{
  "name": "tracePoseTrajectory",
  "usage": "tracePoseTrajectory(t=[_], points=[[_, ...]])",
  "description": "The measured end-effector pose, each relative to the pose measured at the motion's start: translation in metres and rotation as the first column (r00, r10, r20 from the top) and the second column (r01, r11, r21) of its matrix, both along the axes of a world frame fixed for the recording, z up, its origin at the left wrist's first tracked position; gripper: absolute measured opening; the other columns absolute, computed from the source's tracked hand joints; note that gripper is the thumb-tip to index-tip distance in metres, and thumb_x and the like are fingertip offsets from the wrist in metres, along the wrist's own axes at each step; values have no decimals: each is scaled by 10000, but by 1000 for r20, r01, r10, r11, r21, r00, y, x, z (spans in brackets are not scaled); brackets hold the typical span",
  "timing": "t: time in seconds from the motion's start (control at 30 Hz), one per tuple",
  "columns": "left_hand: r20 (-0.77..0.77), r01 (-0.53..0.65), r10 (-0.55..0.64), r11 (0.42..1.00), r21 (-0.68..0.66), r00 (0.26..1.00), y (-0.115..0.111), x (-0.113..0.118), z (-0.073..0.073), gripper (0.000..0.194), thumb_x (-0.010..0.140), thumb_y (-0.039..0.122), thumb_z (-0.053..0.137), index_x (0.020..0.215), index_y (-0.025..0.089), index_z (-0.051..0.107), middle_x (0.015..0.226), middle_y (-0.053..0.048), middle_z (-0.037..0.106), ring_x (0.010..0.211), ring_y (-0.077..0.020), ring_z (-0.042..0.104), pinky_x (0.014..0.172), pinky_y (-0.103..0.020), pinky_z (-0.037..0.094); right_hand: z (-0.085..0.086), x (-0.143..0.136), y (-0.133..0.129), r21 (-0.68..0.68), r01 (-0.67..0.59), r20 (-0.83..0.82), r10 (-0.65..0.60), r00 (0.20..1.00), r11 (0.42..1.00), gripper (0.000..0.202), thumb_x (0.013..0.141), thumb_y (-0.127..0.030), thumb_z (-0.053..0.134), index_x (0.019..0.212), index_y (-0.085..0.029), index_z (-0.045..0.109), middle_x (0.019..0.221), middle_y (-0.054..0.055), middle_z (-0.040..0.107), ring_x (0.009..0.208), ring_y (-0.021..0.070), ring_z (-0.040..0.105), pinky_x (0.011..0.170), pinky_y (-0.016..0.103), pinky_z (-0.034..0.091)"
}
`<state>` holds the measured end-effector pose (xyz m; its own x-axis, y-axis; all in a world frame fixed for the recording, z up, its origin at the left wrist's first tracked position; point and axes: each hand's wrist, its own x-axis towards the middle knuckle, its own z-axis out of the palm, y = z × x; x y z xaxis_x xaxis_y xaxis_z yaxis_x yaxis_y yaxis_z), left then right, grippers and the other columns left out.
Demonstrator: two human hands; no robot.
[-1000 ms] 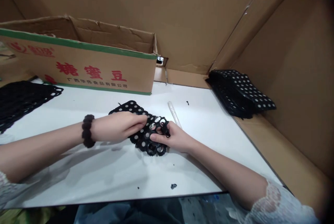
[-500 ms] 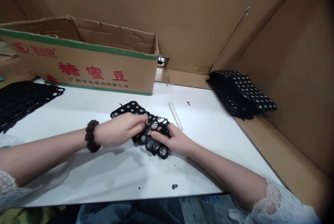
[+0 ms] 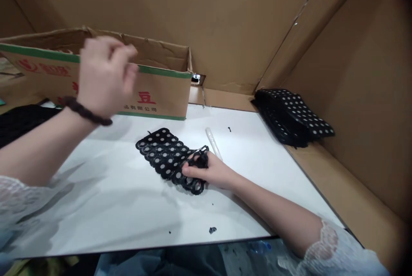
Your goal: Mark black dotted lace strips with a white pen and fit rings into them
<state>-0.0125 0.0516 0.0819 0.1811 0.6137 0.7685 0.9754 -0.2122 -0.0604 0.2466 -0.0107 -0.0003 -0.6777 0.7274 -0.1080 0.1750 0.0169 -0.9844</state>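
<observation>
My right hand grips one end of a black sheet with rows of round holes, thumb on top and fingers curled underneath. The rest of that sheet lies on the white table, its holes showing pale. At its held end, loose black rings bunch up around my fingers. My left hand is raised in front of the open cardboard box, level with its green rim. Its fingers are drawn together and slightly blurred; what they hold, if anything, cannot be made out. A dark hair tie circles the left wrist.
A stack of similar black holed sheets leans at the right edge against the cardboard wall. More black pieces lie at left. A pale stick-like tool is behind my right hand; black scraps dot the white table.
My left hand has let go of the holed sheet and risen leftward to the box. My right hand keeps its grip, and the sheet's left part is now uncovered.
</observation>
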Motion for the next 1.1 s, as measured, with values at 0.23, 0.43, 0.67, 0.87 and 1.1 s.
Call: tracePoseTrajectory(t=[0.23,0.43,0.67,0.87,1.1], points=[[-89,464,-713,540,-702,695,-67,66,-55,343,842,472,373,775,175,532,656,-28,572,581,-148,493,559,-267,322,-4,-1,0,47,116,-33,-114,993,992,299,698,-431,609,715,-139,547,643,-13,523,573,75,467,534,194,406],[364,540,-646,89,-837,671,-61,65,-49,312,897,351,278,727,177,472,645,6,533,562,-104,459,539,-217,323,-1,-1,-3,190,1,-35,5,999,982,249,737,-388,578,703,-150,515,668,-17,458,645,91,432,612,218,386],[275,398,-287,642,-656,917,-25,26,-15,373,888,411,251,732,173,492,637,14,493,610,-115,456,596,-243,338,-1,0,-6,224,-78,97,57,994,972,160,798,-305,500,753,-152,503,621,-33,414,563,68,382,542,204,344],[65,-6,16,989,-150,998,32,-28,23,579,873,520,159,1238,127,377,1162,-45,332,1123,-231,312,910,-363,251,-4,-1,-10,134,8,91,-20,996,991,179,791,-335,505,837,-165,473,707,-8,492,556,67,393,560,214,383],[-45,166,-183,954,-250,982,-8,30,4,401,881,411,183,1048,202,481,999,-92,504,1021,-254,440,860,-385,312,-4,0,-8,136,60,5,-61,998,989,160,765,-300,532,838,-163,492,839,23,554,694,94,485,702,239,422]])
